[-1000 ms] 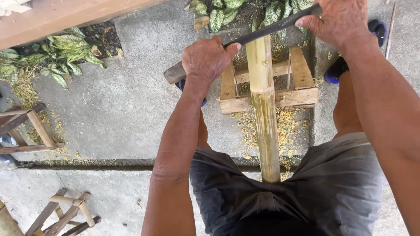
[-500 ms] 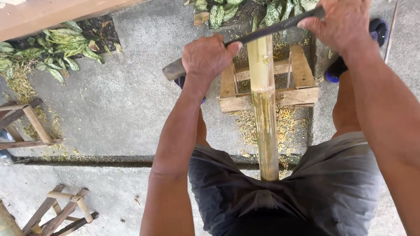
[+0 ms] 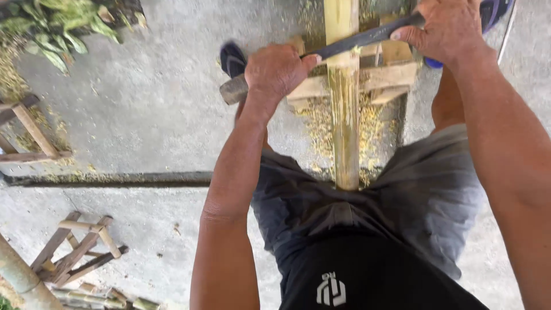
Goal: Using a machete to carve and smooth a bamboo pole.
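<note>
A long dark blade (image 3: 356, 41) lies crosswise over a yellow-green bamboo pole (image 3: 345, 109). My left hand (image 3: 276, 72) grips the blade's left end near its wooden handle. My right hand (image 3: 445, 27) grips the right end. The pole runs from between my legs up over a small wooden stand (image 3: 396, 77) on the concrete. Pale bamboo shavings (image 3: 321, 123) lie scattered under the pole. My grey shorts (image 3: 425, 195) and black shirt fill the lower part of the head view.
Leafy green plants (image 3: 60, 26) grow at the top left. A wooden frame (image 3: 31, 132) stands at the left edge. Another small wooden stand (image 3: 80, 250) and bamboo pieces (image 3: 20, 278) lie at the bottom left. A blue sandal (image 3: 232, 57) shows behind my left hand.
The blade and both hands have slid down the pole toward my body. The view has shifted, so the plants and stand sit nearer the top edge.
</note>
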